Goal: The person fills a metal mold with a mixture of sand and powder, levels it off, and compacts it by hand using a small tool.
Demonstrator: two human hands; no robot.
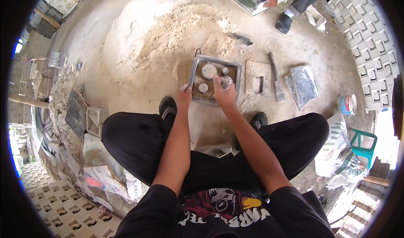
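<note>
A square grey metal mould (239, 76) lies on the sandy ground between my feet, with damp brown sand inside. In it stand a large round pale disc (208, 71) and smaller round knobs (203, 88), one of them (225, 70) near the far right corner. My left hand (184, 96) is closed on the mould's near left rim. Over the mould's right part, my right hand (224, 95) is closed around a round grey knob (227, 82), which its fingers partly cover.
Pale loose sand (151, 27) heaps beyond the mould. To its right lie a slotted board (257, 78), a long bar (273, 69) and grey plates (304, 85). Farther off, another person's hand (271, 1) touches a second mould (248, 4). A bucket (346, 104) and green stool (364, 144) stand right.
</note>
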